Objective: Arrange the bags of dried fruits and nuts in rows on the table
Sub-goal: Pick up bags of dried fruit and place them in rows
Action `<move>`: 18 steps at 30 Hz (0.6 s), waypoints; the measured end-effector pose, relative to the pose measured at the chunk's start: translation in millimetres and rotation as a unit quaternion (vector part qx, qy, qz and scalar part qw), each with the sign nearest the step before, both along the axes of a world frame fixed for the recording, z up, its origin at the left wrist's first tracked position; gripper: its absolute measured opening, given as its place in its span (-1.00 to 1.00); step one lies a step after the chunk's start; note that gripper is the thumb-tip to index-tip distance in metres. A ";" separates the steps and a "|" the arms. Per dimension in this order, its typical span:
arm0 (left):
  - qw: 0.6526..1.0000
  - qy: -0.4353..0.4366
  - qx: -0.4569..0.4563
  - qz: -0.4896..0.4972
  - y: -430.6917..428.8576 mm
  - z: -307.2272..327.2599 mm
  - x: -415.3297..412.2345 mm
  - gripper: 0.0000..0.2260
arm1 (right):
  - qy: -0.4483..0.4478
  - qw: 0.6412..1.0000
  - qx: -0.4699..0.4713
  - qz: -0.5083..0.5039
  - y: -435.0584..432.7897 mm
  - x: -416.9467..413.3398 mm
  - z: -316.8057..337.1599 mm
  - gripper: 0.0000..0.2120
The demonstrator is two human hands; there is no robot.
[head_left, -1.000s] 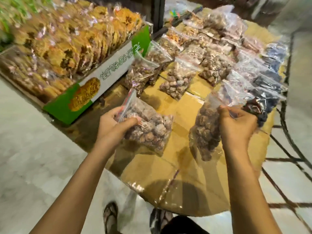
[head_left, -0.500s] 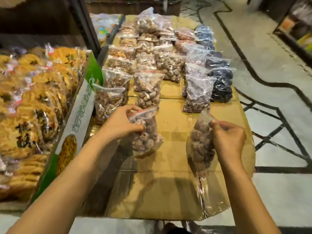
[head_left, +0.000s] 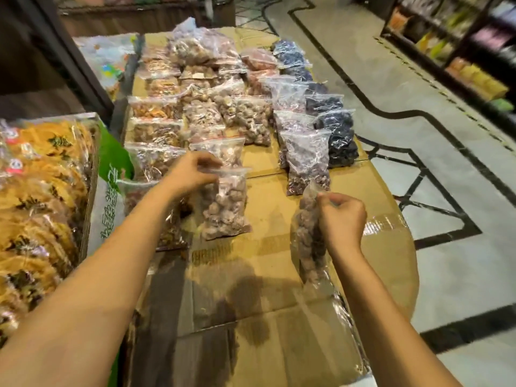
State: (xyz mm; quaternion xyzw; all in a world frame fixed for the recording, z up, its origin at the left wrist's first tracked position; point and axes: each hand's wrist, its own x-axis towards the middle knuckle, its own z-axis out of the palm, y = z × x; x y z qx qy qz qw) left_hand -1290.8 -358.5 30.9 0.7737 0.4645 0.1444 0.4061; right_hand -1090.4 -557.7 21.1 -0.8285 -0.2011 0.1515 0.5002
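Note:
Several clear zip bags of dried fruits and nuts (head_left: 251, 118) lie in rows on the cardboard-covered table (head_left: 279, 325). My left hand (head_left: 190, 174) pinches the top of a bag of brown nuts (head_left: 224, 208), which rests on the cardboard at the near end of a middle row. My right hand (head_left: 342, 219) is closed on the top of a second bag of brown nuts (head_left: 308, 241) that hangs upright, its bottom near the cardboard. Bags of dark fruit (head_left: 339, 138) form the right-hand row.
A green box of yellow packaged snacks (head_left: 42, 191) stands against the table's left side. A dark post (head_left: 69, 60) rises behind it. Tiled floor (head_left: 446, 191) with black lines lies to the right, and store shelves (head_left: 460, 37) stand at the far right.
The view swung right and closer. My left hand's bag went from hanging in the air to resting on the cardboard below the middle row. The right hand still holds its bag upright.

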 end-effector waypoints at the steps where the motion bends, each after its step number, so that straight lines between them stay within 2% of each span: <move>1: 0.999 -0.028 -0.004 0.044 2.1 -2.1 -1.9 -0.64 | 0.013 1.000 0.004 -0.009 3.7 -5.8 -0.6 -0.84; 4: 0.974 -0.113 0.057 0.187 -24.6 -5.3 -1.7 -0.52 | 0.047 0.999 0.008 -0.006 12.7 -23.3 -0.6 -0.86; 5: 0.965 -0.146 0.064 0.208 -44.6 -6.0 1.7 -0.48 | 0.063 0.998 0.010 -0.004 14.1 -28.0 -0.2 -0.85; 7: 0.972 -0.191 -0.034 0.135 -95.8 -8.9 10.3 -0.36 | 0.096 0.995 0.013 -0.011 14.5 -32.6 -0.4 -0.78; 9: 0.969 -0.159 -0.187 -0.023 -138.3 -19.1 23.5 -0.12 | 0.128 0.991 0.022 -0.013 14.2 -32.8 0.0 -0.76; 10: 0.963 -0.132 -0.219 -0.087 -151.8 -28.0 30.6 -0.03 | 0.146 0.989 0.030 -0.010 13.3 -32.1 2.2 -0.78; 11: 0.962 -0.118 -0.213 -0.120 -158.3 -41.1 36.8 0.03 | 0.163 0.986 0.036 -0.008 12.8 -30.5 4.2 -0.80; 13: 0.970 -0.131 -0.177 -0.101 -157.8 -54.8 46.7 -0.02 | 0.204 0.977 0.055 -0.007 11.6 -25.9 9.4 -0.78; 16: 0.968 -0.201 -0.151 -0.002 -145.3 -54.9 52.9 -0.42 | 0.263 0.957 0.113 0.039 9.8 -26.5 19.4 -0.77; 18: 0.965 -0.222 -0.138 0.017 -133.7 -53.9 51.7 -0.59 | 0.271 0.947 0.150 0.089 9.8 -29.3 25.7 -0.83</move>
